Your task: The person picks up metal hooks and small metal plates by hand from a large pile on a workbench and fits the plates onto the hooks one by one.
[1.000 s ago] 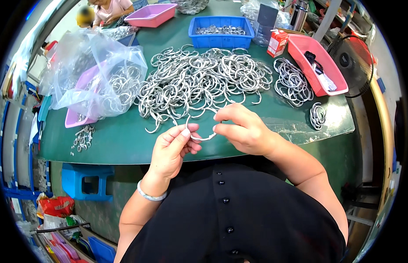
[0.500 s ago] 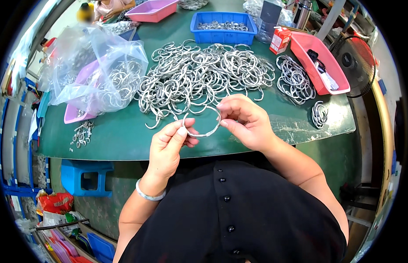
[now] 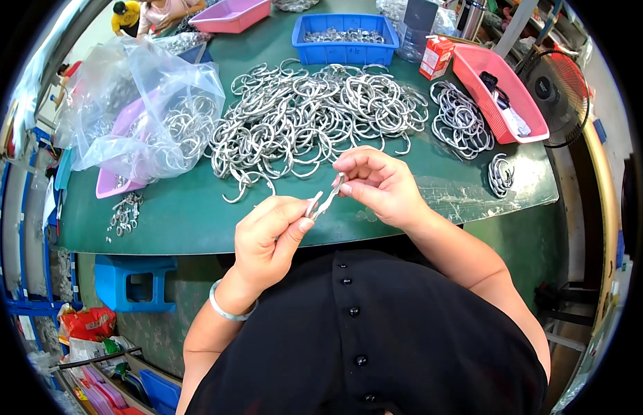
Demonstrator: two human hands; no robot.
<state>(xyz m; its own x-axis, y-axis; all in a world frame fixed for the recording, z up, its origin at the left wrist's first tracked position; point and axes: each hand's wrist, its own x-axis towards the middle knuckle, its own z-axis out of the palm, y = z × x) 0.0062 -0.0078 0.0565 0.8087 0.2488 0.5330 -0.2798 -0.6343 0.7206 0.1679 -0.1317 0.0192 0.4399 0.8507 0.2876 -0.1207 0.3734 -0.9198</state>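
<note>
Between my two hands is a silver-coloured open bangle (image 3: pixel 326 204), seen nearly edge-on above the near part of the table. My left hand (image 3: pixel 269 232) pinches its left end between thumb and fingers. The thumb and forefinger of my right hand (image 3: pixel 377 185) grip the right side of it. Beyond my hands a large heap of similar bangles (image 3: pixel 314 114) spreads over the green table (image 3: pixel 190 221). To its right lie a smaller pile of bangles (image 3: pixel 462 121) and a little bundle of bangles (image 3: pixel 501 175).
Behind the heap stands a blue bin (image 3: pixel 346 52) with small metal pieces. A pink basket (image 3: pixel 498 97), a red carton (image 3: pixel 437 57) and a fan (image 3: pixel 556 97) are at right. A clear plastic bag (image 3: pixel 148 111) covers a purple tray at left, near small rings (image 3: pixel 126 214). A blue stool (image 3: pixel 135 283) stands below.
The bangle has turned from showing its round face to nearly edge-on. My left hand has rolled over, with its back now more visible. The view has shifted slightly.
</note>
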